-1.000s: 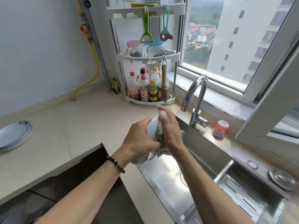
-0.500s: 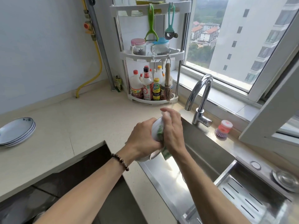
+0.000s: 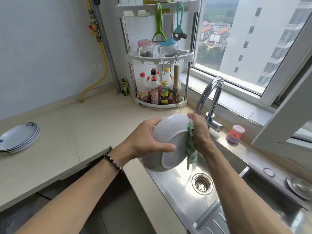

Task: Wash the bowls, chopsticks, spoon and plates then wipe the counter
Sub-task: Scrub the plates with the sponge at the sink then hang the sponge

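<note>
Over the left end of the steel sink (image 3: pixel 177 193), my left hand (image 3: pixel 145 141) grips a white bowl (image 3: pixel 170 134) tilted on its side, underside and foot ring toward me. A second white bowl edge shows just below it. My right hand (image 3: pixel 199 132) grips a green dishcloth (image 3: pixel 191 149) and presses it against the bowl's right rim. A stack of blue-rimmed white plates (image 3: pixel 18 137) lies on the beige counter (image 3: pixel 84 129) at the far left. No chopsticks or spoon are in view.
A chrome faucet (image 3: pixel 211 98) curves over the sink behind my hands. A pink and purple dish brush (image 3: pixel 234 134) stands on the sink ledge. A white corner rack (image 3: pixel 160 65) holds sauce bottles and jars. The drain (image 3: pixel 201 184) is uncovered.
The bowl has been turned so its underside faces me. My right hand with the cloth has slid to the bowl's right rim. The view has shifted slightly.
</note>
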Tool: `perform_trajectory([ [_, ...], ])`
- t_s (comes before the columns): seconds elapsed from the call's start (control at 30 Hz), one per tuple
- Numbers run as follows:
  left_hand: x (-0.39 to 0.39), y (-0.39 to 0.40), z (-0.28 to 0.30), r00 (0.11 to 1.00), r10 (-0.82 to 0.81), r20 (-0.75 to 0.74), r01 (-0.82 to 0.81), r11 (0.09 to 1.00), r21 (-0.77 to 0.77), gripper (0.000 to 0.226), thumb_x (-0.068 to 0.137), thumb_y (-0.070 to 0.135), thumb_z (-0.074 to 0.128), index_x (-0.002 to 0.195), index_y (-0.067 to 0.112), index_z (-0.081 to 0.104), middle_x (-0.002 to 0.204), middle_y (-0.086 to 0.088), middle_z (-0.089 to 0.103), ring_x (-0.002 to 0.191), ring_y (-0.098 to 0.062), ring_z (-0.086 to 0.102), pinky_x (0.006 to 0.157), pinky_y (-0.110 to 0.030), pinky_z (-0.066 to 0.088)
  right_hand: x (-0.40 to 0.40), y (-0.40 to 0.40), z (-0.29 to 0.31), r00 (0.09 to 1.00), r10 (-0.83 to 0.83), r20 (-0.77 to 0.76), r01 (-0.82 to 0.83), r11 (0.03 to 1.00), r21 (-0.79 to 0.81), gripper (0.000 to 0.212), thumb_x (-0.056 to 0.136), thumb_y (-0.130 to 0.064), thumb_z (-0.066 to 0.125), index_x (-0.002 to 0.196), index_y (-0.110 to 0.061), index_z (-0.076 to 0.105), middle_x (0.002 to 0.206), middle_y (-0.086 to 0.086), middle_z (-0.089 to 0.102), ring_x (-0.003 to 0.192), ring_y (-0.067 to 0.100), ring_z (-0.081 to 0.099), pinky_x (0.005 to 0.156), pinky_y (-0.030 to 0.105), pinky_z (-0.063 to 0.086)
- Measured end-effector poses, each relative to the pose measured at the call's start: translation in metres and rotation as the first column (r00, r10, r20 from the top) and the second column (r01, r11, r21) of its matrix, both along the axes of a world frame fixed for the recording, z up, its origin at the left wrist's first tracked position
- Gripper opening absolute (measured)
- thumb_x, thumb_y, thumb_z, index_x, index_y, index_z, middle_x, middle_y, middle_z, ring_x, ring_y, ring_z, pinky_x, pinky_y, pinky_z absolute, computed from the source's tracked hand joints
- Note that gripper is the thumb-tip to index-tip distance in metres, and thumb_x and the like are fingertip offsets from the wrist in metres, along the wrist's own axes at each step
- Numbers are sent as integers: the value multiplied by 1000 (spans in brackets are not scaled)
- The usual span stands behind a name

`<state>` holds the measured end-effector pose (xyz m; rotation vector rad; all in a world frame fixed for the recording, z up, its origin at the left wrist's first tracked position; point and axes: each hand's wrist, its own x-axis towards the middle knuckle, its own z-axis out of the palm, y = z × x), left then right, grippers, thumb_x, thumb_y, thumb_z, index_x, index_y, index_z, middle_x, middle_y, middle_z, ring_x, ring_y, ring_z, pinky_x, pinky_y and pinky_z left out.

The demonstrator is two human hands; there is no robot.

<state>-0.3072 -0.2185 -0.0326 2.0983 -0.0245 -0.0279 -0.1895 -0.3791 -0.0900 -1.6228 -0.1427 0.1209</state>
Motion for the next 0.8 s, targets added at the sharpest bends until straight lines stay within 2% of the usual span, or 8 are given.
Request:
perform_trajectory([
  [0.13,11,-6,-4,999,41,-34,-37,992,120,53,49,16,79,101,18,67,92,-4,72,84,-25,71,72,-42,61,-16,19,26,898,220,382,-107,949,-296,40,79,-51,40,53,-20,38,53,-5,37,52,13,32,52,37,30],
  [0.23,9,-8,-14,992,123,39,-124,991,50,43,56,7,83,93,22,66,89,0,72,83,-21,71,68,-32,58,-41,36,19,863,186,471,-24,944,-328,43,88,-50,36,80,-19,64,88,-1,59,86,14,52,79,36,40],
  [0.3,7,-11,-17,981,162,105,-169,984,58,38,61,11,83,88,27,63,85,3,72,79,-15,69,65,-28,56,-54,44,8,842,184,507,17,930,-366,46,91,-49,34,107,-26,71,119,-3,58,115,14,47,100,36,32],
  [0.37,2,-15,-15,978,153,141,-172,977,130,41,63,7,84,90,27,61,84,3,70,77,-16,68,63,-26,55,-50,43,7,878,135,459,-26,972,-235,47,91,-47,35,110,-25,72,123,-5,59,118,12,51,101,35,36],
  [0.47,-1,-14,-17,973,168,155,-198,960,198,48,63,10,86,105,17,64,93,0,68,82,-18,67,67,-28,58,-34,41,13,972,106,211,-99,994,-44,43,90,-43,34,105,-26,70,117,0,62,107,11,57,95,37,44],
  [0.63,1,-9,-17,959,225,172,-258,945,200,36,67,10,84,97,14,63,84,2,70,77,-17,67,66,-33,57,-59,54,9,911,169,375,-93,973,-212,40,94,-43,38,117,-33,69,143,-5,47,132,7,35,113,37,25],
  [0.77,-8,-13,-12,957,214,196,-257,939,230,45,60,14,82,100,16,64,87,4,66,78,-18,64,60,-21,49,-32,40,12,993,109,52,-112,992,53,40,88,-52,37,104,-37,71,123,2,66,118,23,59,109,51,43],
  [0.8,-9,-13,-12,955,224,196,-266,937,225,47,60,14,83,103,16,65,89,3,67,80,-19,64,62,-24,51,-37,41,13,995,85,60,-89,994,57,42,88,-53,37,108,-38,70,125,2,65,119,22,58,110,49,42],
])
